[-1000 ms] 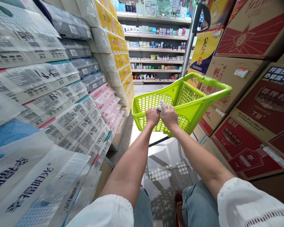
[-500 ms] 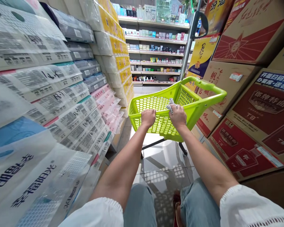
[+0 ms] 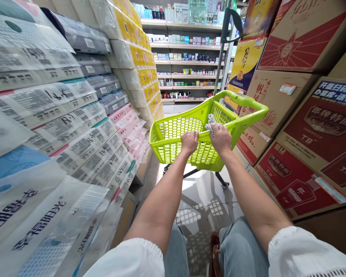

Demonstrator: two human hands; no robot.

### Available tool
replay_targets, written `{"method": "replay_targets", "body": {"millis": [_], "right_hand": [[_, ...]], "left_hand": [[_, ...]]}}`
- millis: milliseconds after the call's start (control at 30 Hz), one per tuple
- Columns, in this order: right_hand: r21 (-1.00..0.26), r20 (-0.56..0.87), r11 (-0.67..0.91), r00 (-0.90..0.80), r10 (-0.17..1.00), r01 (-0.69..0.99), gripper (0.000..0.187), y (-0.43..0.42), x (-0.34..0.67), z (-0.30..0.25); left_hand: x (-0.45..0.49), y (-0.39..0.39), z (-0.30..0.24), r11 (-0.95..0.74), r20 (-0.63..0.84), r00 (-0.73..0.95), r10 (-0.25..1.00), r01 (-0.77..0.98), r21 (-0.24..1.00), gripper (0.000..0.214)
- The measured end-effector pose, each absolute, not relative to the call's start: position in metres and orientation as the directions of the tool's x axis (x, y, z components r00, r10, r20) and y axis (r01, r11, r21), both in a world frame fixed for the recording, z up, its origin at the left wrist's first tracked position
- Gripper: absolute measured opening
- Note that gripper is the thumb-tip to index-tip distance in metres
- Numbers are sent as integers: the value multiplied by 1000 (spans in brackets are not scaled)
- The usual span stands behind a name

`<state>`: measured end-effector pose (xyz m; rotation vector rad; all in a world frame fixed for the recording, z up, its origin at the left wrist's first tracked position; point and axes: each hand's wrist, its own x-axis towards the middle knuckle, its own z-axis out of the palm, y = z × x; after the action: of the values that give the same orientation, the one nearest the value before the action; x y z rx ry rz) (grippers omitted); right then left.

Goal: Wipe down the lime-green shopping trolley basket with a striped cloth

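Observation:
A lime-green plastic shopping cart (image 3: 173,132) on wheels stands in the aisle ahead of me, its basket empty. My left hand (image 3: 189,141) is closed over the near rim of the basket. My right hand (image 3: 220,138) grips the same rim further right, with a small grey-white cloth (image 3: 211,121) bunched under its fingers. The cart's looped handle (image 3: 248,102) points away to the right, close to the stacked cartons.
Wrapped packs of tissue paper (image 3: 60,115) are stacked high along the left. Red and brown cartons (image 3: 305,115) line the right. Shelves of small goods (image 3: 187,57) cross the aisle's far end. A glossy tiled floor (image 3: 202,200) runs between.
The cart has rolled leftward and slightly away down the aisle. My hands have spread apart along its rim, the right one sliding right with the cloth.

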<state>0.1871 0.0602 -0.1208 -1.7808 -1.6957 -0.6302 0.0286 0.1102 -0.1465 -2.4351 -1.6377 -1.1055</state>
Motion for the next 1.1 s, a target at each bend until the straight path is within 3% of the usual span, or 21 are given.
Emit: {"method": "replay_targets", "body": {"millis": [167,367,500,600,733,833,967,1100], "right_hand": [[-213,737,-102,228,636,972,39,65,196,-120],[-184,714,100,63,697,978,36,72,135,-143],[-65,718,155,-62,694,986,35,72,141,-149],[-19,723,96,-53,689,995,35,70,165,-144],[-110,753,-35,106,649,993,38,65,181,-131],[-144,716,-55,142,684,988,41,61,164,-127],[-98,628,71,6,778,993,38,62,125,-133],[-30,651,158,-101,753,987,36,65,120,-140]], "left_hand": [[34,111,-146,-417,540,172,824,829,372,39],[34,113,-145,-397,549,149,822,842,365,28],[25,114,-143,-423,533,188,825,830,363,28],[18,113,-141,-411,528,185,829,841,351,35],[12,114,-139,-399,514,187,837,852,339,39],[10,115,-140,-399,517,179,837,847,351,40],[7,118,-143,-399,517,181,837,848,349,31],[2,118,-142,-406,516,189,835,846,346,24]]}}
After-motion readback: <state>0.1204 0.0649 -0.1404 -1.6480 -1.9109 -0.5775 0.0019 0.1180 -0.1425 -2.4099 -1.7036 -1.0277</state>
